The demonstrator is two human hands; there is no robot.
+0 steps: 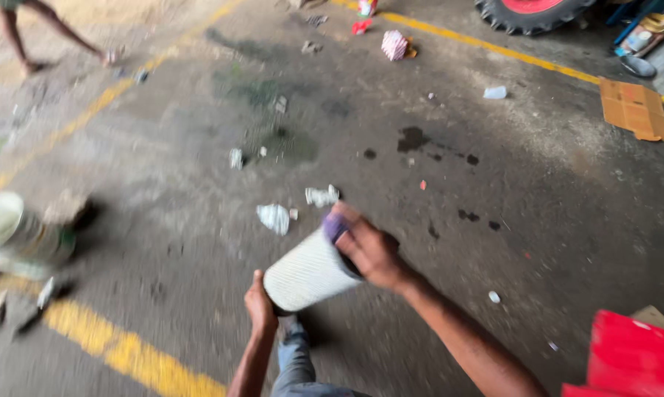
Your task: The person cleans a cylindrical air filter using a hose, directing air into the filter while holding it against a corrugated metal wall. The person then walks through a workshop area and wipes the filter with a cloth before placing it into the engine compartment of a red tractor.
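Cylindrical filter (307, 273): white, finely ribbed, purple end. Floor (199, 220): grey concrete, dark stains, yellow painted lines (118, 345). Cardboard (636, 110): brown. Panel (630, 358): red. Tyre (534, 11): black, red hub.

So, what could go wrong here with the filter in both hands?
1. The white filter is gripped only at its ends, left hand and right hand; it might slip onto the concrete floor.
2. Dark stains and paper scraps lie close ahead; a foot could slide there.
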